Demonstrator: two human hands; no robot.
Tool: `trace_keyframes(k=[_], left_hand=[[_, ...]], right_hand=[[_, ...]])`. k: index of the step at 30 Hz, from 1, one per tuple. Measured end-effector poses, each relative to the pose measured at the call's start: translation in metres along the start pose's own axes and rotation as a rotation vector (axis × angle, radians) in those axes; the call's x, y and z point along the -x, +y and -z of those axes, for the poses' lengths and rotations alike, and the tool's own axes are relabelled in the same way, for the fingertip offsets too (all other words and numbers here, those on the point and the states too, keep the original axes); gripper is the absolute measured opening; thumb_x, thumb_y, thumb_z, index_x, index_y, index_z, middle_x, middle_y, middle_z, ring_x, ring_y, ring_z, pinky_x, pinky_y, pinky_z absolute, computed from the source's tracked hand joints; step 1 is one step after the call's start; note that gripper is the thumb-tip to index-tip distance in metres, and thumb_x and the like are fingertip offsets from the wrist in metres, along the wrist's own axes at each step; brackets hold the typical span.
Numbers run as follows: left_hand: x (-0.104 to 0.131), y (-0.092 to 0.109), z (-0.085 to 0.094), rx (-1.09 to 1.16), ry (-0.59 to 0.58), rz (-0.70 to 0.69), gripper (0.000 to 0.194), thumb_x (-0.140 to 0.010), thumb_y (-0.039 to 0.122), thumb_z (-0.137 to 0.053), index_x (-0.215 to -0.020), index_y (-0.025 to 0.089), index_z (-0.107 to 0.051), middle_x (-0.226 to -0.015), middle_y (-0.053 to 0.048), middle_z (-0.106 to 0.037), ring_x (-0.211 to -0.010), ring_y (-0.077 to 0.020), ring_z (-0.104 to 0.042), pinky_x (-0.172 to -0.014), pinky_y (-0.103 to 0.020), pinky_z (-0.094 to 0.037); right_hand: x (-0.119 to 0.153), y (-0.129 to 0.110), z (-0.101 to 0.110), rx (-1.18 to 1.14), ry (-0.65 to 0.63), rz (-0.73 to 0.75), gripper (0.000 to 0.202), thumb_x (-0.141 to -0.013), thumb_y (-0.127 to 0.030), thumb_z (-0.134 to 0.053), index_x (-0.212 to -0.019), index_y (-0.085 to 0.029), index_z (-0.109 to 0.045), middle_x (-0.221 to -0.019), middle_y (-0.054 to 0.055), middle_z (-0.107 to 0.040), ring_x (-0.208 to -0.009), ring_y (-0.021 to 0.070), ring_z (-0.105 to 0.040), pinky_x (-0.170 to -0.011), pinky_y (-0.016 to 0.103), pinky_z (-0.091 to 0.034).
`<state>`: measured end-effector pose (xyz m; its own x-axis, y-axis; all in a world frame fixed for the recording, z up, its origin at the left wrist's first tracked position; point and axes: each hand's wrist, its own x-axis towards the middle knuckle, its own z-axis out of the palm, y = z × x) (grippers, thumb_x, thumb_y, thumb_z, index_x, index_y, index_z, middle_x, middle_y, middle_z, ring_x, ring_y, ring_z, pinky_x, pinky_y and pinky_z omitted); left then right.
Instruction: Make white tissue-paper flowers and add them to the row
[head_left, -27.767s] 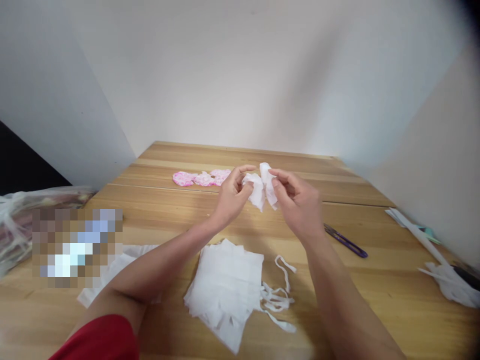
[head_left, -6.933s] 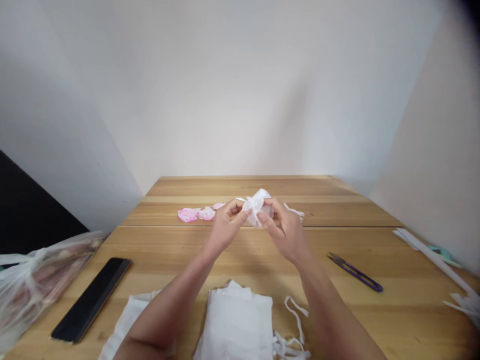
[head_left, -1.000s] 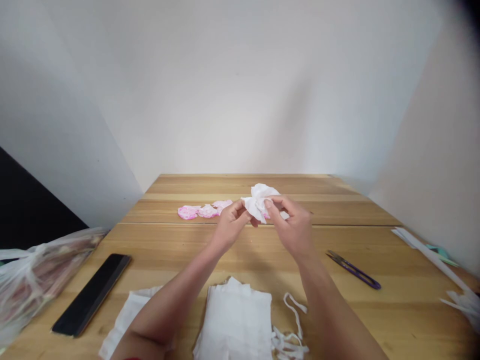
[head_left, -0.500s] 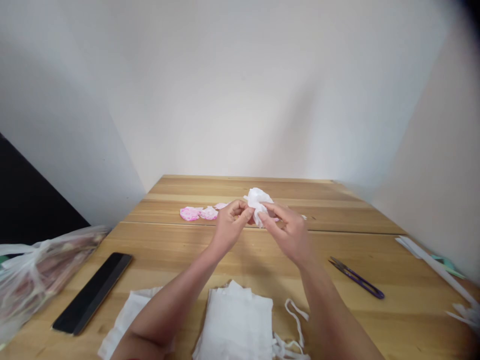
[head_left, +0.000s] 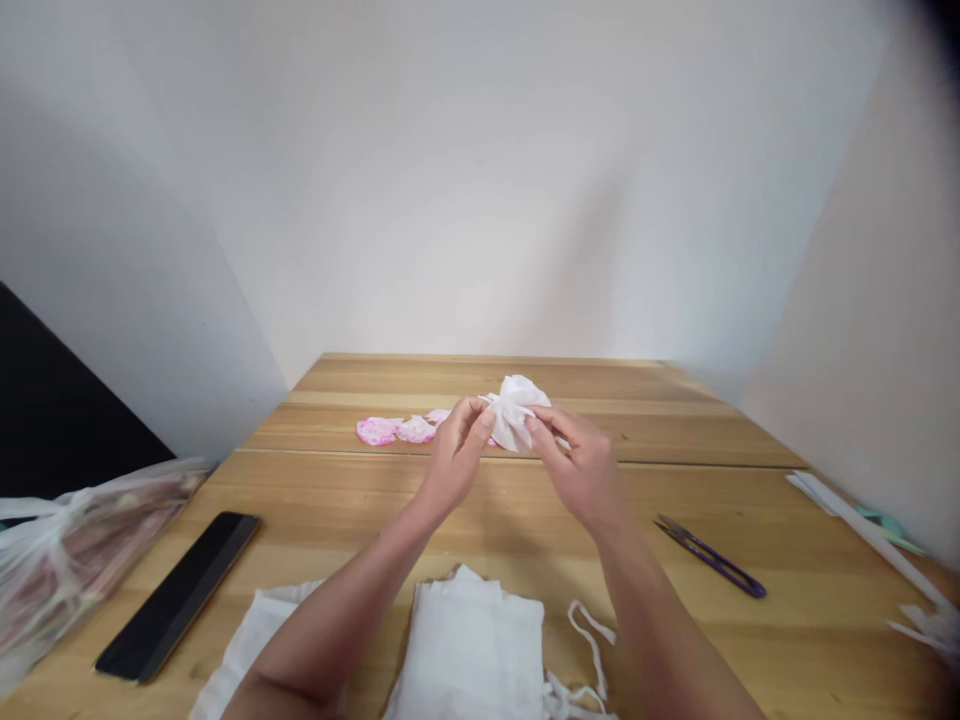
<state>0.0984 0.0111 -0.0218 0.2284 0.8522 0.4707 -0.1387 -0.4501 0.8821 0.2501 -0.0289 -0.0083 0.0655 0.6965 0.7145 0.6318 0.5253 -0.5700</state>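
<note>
Between my hands, above the far part of the wooden table [head_left: 360, 490], is a gathered white paper or fabric flower [head_left: 517, 410]. My left hand [head_left: 459, 450] pinches its left side between thumb and fingers. On the opposite side, my right hand [head_left: 574, 455] grips the edge the same way. Its folds fan out above and below the gathered middle. Pink-and-white crumpled flowers [head_left: 377, 431] lie in a row behind my hands, partly hidden by them. Nearer to me, between my forearms, sits a stack of white sheets [head_left: 476, 640].
Thread snips [head_left: 709, 556] lie to the right. White strips [head_left: 592, 645] curl beside the stack. At left are a black phone [head_left: 180, 595], another white sheet [head_left: 251, 635] and a tied plastic bag [head_left: 82, 550]. Long white strips [head_left: 862, 530] lie along the right edge. A wall rises behind the table.
The white flower has been turned and spread, so its pleats and gathered middle show more plainly. My hands have moved slightly apart while keeping hold.
</note>
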Motion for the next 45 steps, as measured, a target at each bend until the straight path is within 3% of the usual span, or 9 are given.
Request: trace_keyframes(k=[5, 11, 15, 23, 29, 36, 42, 45], left_hand=[[-0.002, -0.006, -0.002, 0.043, -0.019, 0.045, 0.018, -0.087, 0.035, -0.058, -0.088, 0.017, -0.053, -0.083, -0.001, -0.060, -0.077, -0.0118, -0.057, -0.071, -0.021, -0.044], [-0.002, -0.008, -0.002, -0.060, 0.016, 0.025, 0.010, -0.081, 0.024, -0.062, -0.084, 0.017, -0.054, -0.080, 0.000, -0.062, -0.077, -0.0117, -0.058, -0.073, -0.022, -0.044], [-0.001, -0.008, -0.002, -0.083, 0.006, 0.010, 0.015, -0.084, 0.031, -0.061, -0.083, 0.017, -0.058, -0.078, 0.000, -0.061, -0.075, -0.0113, -0.057, -0.071, -0.022, -0.043], [-0.006, -0.007, 0.000, 0.186, 0.073, 0.149, 0.026, -0.084, 0.038, -0.060, -0.073, 0.015, -0.053, -0.069, 0.003, -0.053, -0.065, -0.0078, -0.046, -0.064, -0.019, -0.038], [-0.003, -0.002, -0.001, 0.078, 0.009, 0.044, 0.028, -0.089, 0.038, -0.054, -0.072, 0.016, -0.052, -0.067, 0.003, -0.054, -0.064, -0.0090, -0.050, -0.063, -0.020, -0.039], [0.000, -0.001, -0.001, -0.031, -0.038, -0.016, 0.028, -0.092, 0.039, -0.051, -0.075, 0.016, -0.054, -0.071, 0.002, -0.057, -0.068, -0.0101, -0.054, -0.066, -0.020, -0.041], [-0.005, -0.010, -0.001, 0.191, 0.022, 0.156, 0.029, -0.088, 0.041, -0.055, -0.073, 0.016, -0.052, -0.067, 0.003, -0.052, -0.064, -0.0094, -0.049, -0.065, -0.020, -0.041], [-0.006, -0.011, 0.000, 0.168, 0.030, 0.172, 0.036, -0.089, 0.048, -0.050, -0.073, 0.017, -0.052, -0.070, 0.001, -0.054, -0.067, -0.0110, -0.050, -0.066, -0.022, -0.041]], right_hand=[[0.000, -0.002, 0.003, 0.009, -0.024, -0.002, 0.019, -0.091, -0.031, -0.055, -0.097, -0.021, -0.071, -0.090, 0.003, -0.073, -0.081, 0.0175, -0.066, -0.072, 0.028, -0.048], [-0.001, -0.006, 0.000, 0.052, -0.105, -0.029, 0.024, -0.086, -0.038, -0.063, -0.101, -0.020, -0.069, -0.086, 0.003, -0.073, -0.073, 0.0163, -0.063, -0.068, 0.027, -0.047], [0.000, -0.001, -0.002, 0.049, -0.060, -0.028, 0.018, -0.090, -0.032, -0.056, -0.090, -0.021, -0.070, -0.083, 0.002, -0.073, -0.073, 0.0157, -0.063, -0.068, 0.026, -0.044], [0.000, -0.001, 0.004, -0.011, -0.059, -0.136, 0.032, -0.094, -0.040, -0.048, -0.081, -0.018, -0.067, -0.072, 0.001, -0.066, -0.067, 0.0144, -0.059, -0.063, 0.025, -0.041], [0.001, -0.003, 0.002, 0.012, -0.128, -0.067, 0.029, -0.087, -0.044, -0.058, -0.099, -0.018, -0.066, -0.084, 0.003, -0.069, -0.073, 0.0160, -0.061, -0.070, 0.026, -0.045], [0.000, -0.002, -0.003, 0.088, -0.046, -0.104, 0.018, -0.086, -0.036, -0.058, -0.086, -0.019, -0.066, -0.073, 0.000, -0.067, -0.065, 0.0141, -0.058, -0.066, 0.025, -0.042], [0.002, 0.000, 0.000, 0.012, -0.029, -0.177, 0.033, -0.094, -0.043, -0.047, -0.078, -0.018, -0.063, -0.066, -0.001, -0.060, -0.059, 0.0120, -0.052, -0.057, 0.024, -0.037], [0.002, -0.001, 0.001, 0.018, -0.037, -0.164, 0.036, -0.095, -0.043, -0.046, -0.077, -0.018, -0.063, -0.065, -0.001, -0.060, -0.060, 0.0121, -0.052, -0.058, 0.024, -0.037]])
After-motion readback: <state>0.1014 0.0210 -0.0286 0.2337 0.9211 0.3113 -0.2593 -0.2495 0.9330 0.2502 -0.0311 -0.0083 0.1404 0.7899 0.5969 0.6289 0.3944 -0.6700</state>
